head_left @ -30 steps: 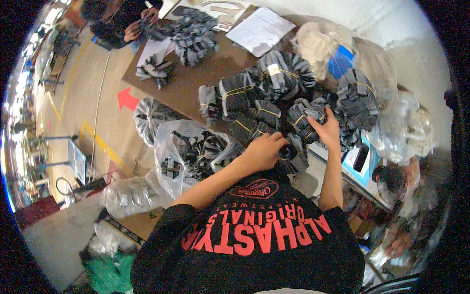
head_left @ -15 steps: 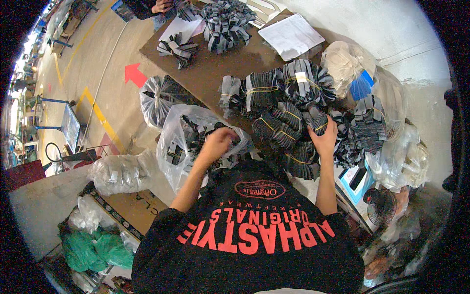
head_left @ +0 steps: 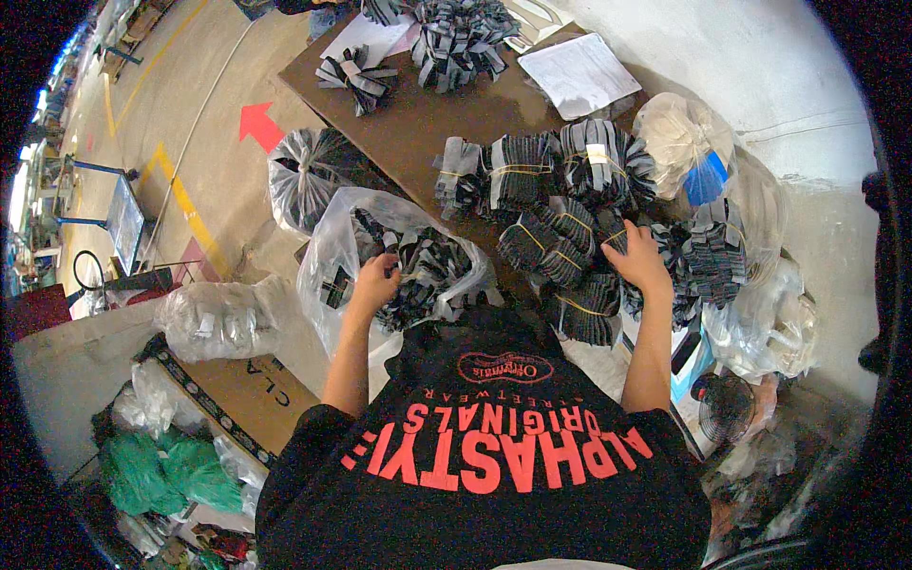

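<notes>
My left hand (head_left: 378,281) is at the left side of an open clear plastic bag (head_left: 328,214), fingers curled in a pinch; what they hold, if anything, is hidden. Loose black and grey fabric strips (head_left: 432,271) fill the bag. On the table's near right, my right hand (head_left: 640,256) has its fingers closed around a small bundle of dark fabric strips (head_left: 611,225). Beside it lie several more bundles tied with yellow bands, such as a dark bundle (head_left: 586,314) nearer me and a grey-black bundle (head_left: 521,169) farther off.
A brown table (head_left: 408,142) carries loose strip piles (head_left: 461,43) and a white sheet (head_left: 581,76) at its far side. Filled plastic bags (head_left: 679,133) stand at right. Another tied bag (head_left: 304,180) sits left of the table. A cardboard box (head_left: 252,394) is lower left.
My left hand has shifted left across the bag, uncovering the strips in its middle. My right hand stays at the small bundle. The view has shifted slightly.
</notes>
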{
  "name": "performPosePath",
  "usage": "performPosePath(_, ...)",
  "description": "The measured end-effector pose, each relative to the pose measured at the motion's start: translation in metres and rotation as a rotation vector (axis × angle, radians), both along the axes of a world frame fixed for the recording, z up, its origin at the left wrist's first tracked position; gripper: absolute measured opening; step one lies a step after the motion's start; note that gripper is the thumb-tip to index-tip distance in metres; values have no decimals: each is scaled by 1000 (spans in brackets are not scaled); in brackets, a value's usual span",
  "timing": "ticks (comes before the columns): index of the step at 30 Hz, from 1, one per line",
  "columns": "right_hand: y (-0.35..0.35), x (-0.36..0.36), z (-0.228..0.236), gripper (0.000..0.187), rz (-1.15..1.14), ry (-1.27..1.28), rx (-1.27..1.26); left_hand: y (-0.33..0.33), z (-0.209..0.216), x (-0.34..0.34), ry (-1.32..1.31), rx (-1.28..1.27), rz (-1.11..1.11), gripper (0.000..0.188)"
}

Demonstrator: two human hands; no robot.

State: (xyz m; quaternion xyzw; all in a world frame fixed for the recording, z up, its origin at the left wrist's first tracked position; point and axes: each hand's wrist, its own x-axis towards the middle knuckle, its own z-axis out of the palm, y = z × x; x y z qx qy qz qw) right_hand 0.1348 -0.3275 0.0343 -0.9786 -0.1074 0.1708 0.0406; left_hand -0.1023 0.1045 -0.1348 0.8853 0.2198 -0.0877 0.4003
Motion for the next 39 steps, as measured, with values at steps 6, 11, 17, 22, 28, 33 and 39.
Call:
performPosePath(6, 102, -27, 54, 33, 235, -86, 631, -43, -19, 12, -80, 37, -222, 74)
performPosePath(11, 191, -89, -38, 33, 567, 277, 977, -71, -12, -7, 22, -142, -353, 79)
performPosePath(17, 203, -131, -125, 50, 842, 548, 62, -69, -11, -42, 75, 24, -603, 69)
performPosePath(22, 196, -121, -132, 50, 861, 577, -5, -59, -3, -38, 199, -101, -501, 44)
performPosePath(28, 190, -125, -140, 49, 806, 552, 17, -64, 21, 18, 203, 213, 26, 32)
performPosePath(33, 191, -125, -143, 45, 810, 560, -11, -74, -16, 47, 510, 398, 38, 91)
performPosePath(39, 187, -123, -143, 43, 825, 547, 62, -58, -32, 32, 653, 277, -43, 127)
